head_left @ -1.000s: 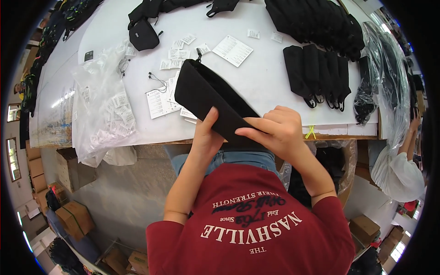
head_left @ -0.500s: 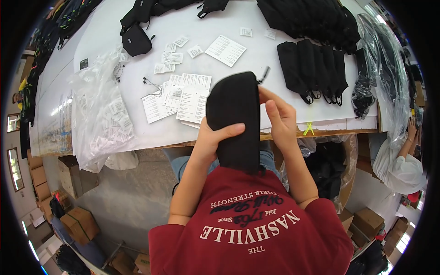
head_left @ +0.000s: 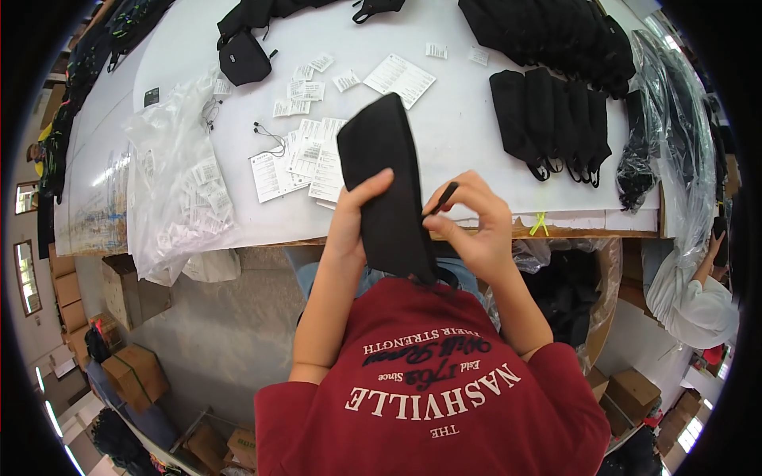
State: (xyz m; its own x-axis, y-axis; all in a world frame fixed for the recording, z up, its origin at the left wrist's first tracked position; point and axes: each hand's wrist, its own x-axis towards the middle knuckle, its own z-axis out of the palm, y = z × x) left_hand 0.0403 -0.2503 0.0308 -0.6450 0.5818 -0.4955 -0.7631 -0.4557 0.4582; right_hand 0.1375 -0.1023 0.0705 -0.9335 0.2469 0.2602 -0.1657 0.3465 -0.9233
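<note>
A black zippered pouch is held up over the table's near edge, leaning slightly left at its top. My left hand wraps its left side, with the thumb lying across the front. My right hand pinches a black zipper pull between thumb and fingers at the pouch's right edge, partway down. Printed white sheets lie on the table behind the pouch.
Small white labels lie scattered beyond the sheets, beside a clear plastic bag of labels. Several black pouches form a row at right, near a larger black pile. An open box stands below the table edge.
My right hand has moved down the pouch's right edge and now pinches the zipper pull, which stuck out near the top before. The pouch has turned and tilted left.
</note>
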